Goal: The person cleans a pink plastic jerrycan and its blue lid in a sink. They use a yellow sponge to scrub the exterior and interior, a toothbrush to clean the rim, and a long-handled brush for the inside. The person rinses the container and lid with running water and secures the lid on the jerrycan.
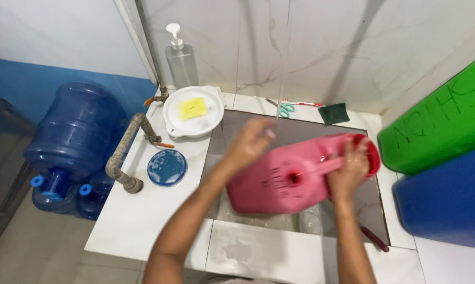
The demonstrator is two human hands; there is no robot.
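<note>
Partly blurred hands (348,171), pink jug (279,181)

White marble wall (311,47) — blue-painted wall (22,84) left.

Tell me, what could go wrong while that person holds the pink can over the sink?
The pink can is tilted on its side over the sink, and only the right hand clearly grips it, at the handle. The left hand looks blurred, so the can might slip and bang into the sink. Water might also splash onto the white counter or toward the bowl with the yellow sponge.
</note>
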